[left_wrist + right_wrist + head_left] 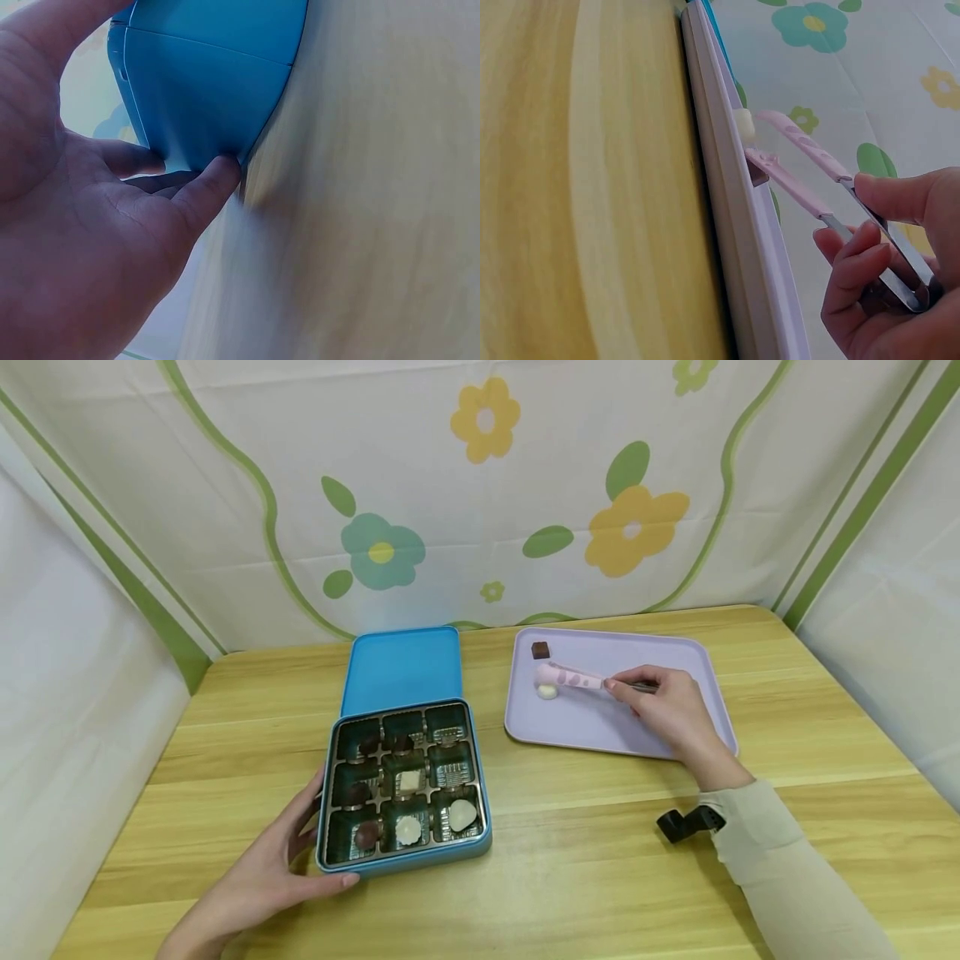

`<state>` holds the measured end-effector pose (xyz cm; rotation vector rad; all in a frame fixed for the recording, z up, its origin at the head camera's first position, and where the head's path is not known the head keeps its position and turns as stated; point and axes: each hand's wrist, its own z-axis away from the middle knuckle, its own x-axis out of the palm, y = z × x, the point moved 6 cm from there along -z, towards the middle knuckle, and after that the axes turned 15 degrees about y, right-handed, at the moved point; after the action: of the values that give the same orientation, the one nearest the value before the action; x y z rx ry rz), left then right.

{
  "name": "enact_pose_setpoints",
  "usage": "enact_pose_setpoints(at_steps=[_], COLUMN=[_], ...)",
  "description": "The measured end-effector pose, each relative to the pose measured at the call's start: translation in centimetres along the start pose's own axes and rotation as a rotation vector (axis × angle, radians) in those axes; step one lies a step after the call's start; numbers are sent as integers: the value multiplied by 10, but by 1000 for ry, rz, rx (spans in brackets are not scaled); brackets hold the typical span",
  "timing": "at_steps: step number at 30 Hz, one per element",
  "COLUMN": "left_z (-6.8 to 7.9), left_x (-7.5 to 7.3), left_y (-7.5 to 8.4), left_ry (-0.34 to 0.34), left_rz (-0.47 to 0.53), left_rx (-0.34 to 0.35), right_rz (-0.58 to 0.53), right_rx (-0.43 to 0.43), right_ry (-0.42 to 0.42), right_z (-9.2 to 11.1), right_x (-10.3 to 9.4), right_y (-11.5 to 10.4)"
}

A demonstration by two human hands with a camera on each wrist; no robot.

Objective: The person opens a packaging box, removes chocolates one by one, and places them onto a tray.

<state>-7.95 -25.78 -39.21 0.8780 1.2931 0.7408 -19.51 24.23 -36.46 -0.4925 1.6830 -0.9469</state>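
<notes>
My right hand (671,706) holds a pair of metal tongs (904,255) with pink tips, arms spread apart. The tips are right at a white chocolate (547,692) on the lilac tray (637,727); a dark square chocolate (540,650) lies just behind. My left hand (262,877) holds the near left corner of a blue tin box (420,860), thumb along the front, fingers against the left side (202,90). Inside, a divided insert holds several chocolates, among them a white square (409,781), a scalloped white one (408,831), a round white one (462,815) and a brown one (367,835).
Behind the box lies its blue lid (405,664), flat against the back of the wooden table (562,877). A flowered cloth (450,485) hangs along the far edge and the sides. A black strap (690,822) is on my right wrist.
</notes>
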Motion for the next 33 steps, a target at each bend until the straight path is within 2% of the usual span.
enact_pose_setpoints(at_steps=[4, 14, 19, 26, 33], left_z=[0, 0, 0, 0, 0], left_x=[0, -1, 0, 1, 0], left_y=[0, -1, -2, -2, -2], left_ry=[-2, -7, -8, -8, -9], left_rz=[6, -4, -6, -1, -4], left_rx=[-10, -23, -32, -30, -30], right_rz=[10, 74, 84, 85, 92], right_rx=[-28, -266, -351, -353, -363], right_ry=[10, -11, 35, 68, 89], right_z=[-1, 1, 3, 5, 4], right_x=[-5, -19, -17, -13, -17], right_y=[-2, -22, -26, -25, -26])
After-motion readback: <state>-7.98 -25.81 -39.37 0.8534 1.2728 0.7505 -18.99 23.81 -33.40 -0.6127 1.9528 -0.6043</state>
